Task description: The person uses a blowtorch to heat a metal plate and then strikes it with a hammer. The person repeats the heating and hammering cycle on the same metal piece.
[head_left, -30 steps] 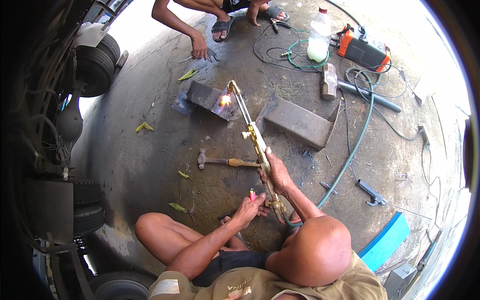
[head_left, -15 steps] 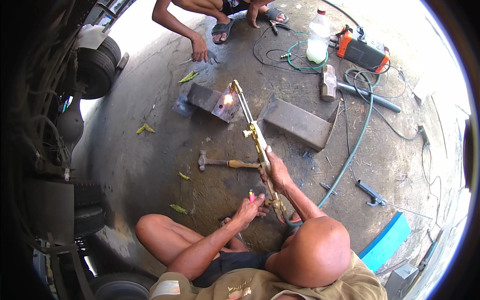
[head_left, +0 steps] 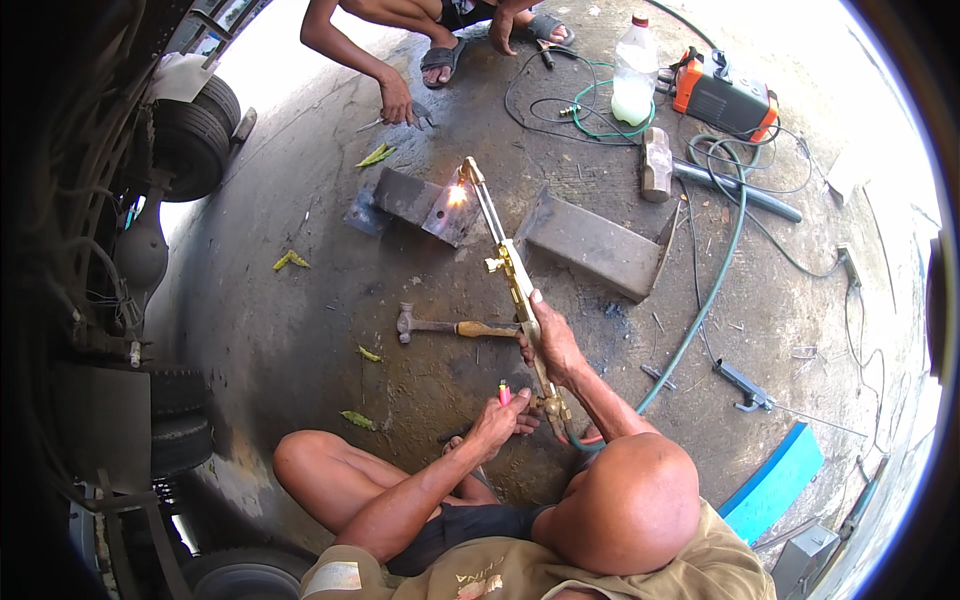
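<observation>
My right hand (head_left: 552,345) is wrapped round the handle of a brass-and-silver cutting torch (head_left: 511,262). The torch points away from me, its bent head over the near end of a steel channel piece (head_left: 408,195). A bright orange glow with small sparks shows on that steel, beside a round hole. My left hand (head_left: 490,425) is closed on a pink lighter (head_left: 504,394), its fingertips close to the valve end of the torch; whether they touch it I cannot tell. A ball-peen hammer (head_left: 435,326) with a wooden handle lies left of my right hand.
Another steel channel (head_left: 595,245) lies right of the torch. Beyond are a sledgehammer (head_left: 657,165), a plastic bottle (head_left: 634,75), an orange-black welding machine (head_left: 725,95) and looped hoses. An electrode holder (head_left: 742,384) lies right. A co-worker's hand (head_left: 397,100) holds pliers. Truck wheels (head_left: 190,150) stand left.
The glow on the steel has turned into a brighter, spikier burst of sparks. My hands and the torch have hardly moved.
</observation>
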### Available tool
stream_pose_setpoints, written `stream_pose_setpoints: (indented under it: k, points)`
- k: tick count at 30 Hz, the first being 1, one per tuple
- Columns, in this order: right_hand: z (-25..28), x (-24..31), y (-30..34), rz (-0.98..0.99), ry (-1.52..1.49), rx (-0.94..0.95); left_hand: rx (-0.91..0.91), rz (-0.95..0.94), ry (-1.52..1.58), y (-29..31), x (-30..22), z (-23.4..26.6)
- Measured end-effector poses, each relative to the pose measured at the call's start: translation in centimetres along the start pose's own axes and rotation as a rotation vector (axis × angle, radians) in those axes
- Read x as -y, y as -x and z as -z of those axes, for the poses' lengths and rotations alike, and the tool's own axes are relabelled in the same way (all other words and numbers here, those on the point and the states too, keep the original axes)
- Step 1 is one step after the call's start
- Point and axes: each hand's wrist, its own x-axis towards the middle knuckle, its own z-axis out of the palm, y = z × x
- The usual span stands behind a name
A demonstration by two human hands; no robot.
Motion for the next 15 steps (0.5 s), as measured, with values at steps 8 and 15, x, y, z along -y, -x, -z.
stream_pose_setpoints:
  k: [8, 15]
  points:
    - [-0.04, 0.17, -0.32, 0.022, 0.0, 0.002, 0.015, -0.024, 0.006, -0.01, 0.09, 0.18]
    - [-0.11, 0.53, 0.03, 0.014, -0.02, 0.005, 0.033, 0.015, 0.01, 0.02, -0.26, 0.18]
